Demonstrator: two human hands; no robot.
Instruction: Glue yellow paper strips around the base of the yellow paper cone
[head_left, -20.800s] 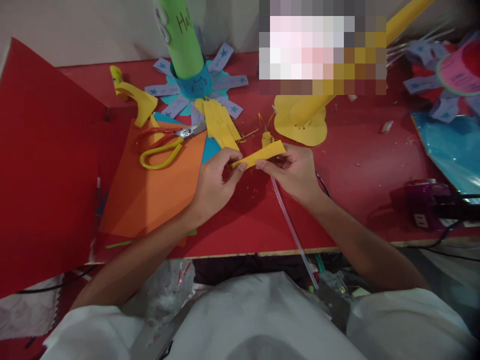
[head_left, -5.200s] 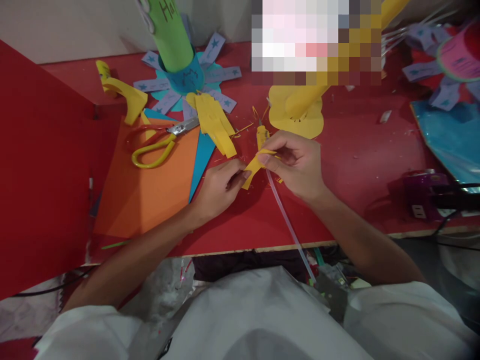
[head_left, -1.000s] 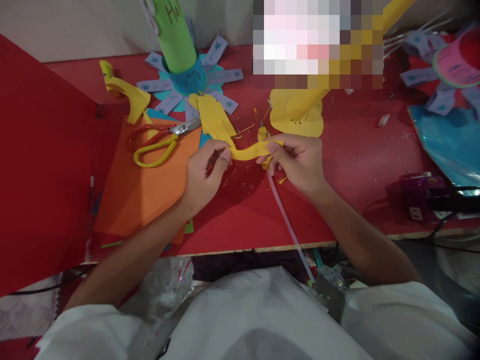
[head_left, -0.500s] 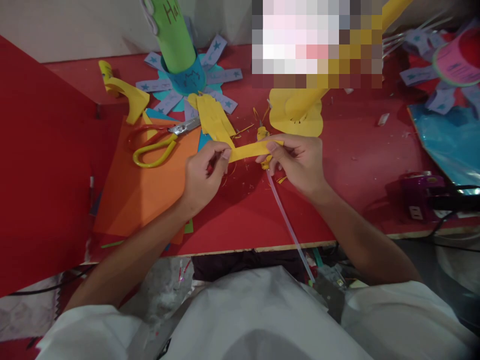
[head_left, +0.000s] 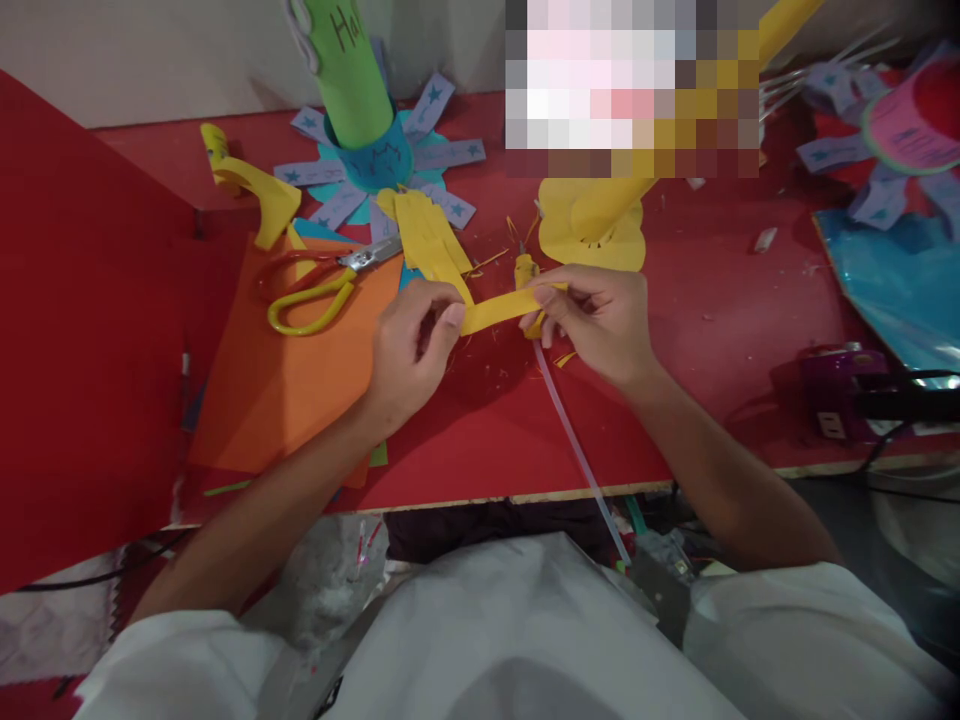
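A short yellow paper strip (head_left: 499, 310) is stretched between my two hands. My left hand (head_left: 416, 335) pinches its left end between thumb and finger. At the other end, my right hand (head_left: 600, 315) has it pinched the same way. Partly hidden behind my right fingers is a yellow glue gun (head_left: 526, 268); a long translucent glue stick (head_left: 574, 445) runs from it past the table edge. Whether my right fingers touch the gun, I cannot tell. Just beyond my left hand lies a pile of yellow paper strips (head_left: 429, 235).
Scissors (head_left: 315, 305) lie on orange paper sheets (head_left: 292, 380) at left. A green tube (head_left: 349, 80) stands in a blue ring behind. Beyond my right hand is a yellow flower-shaped base (head_left: 555, 225). Blue sheeting (head_left: 892, 290) and a purple device (head_left: 840, 390) sit at right.
The left end of the yellow paper strip has dipped and shifted slightly right with my left hand. My right hand stays nearly in place, still pinching the other end.
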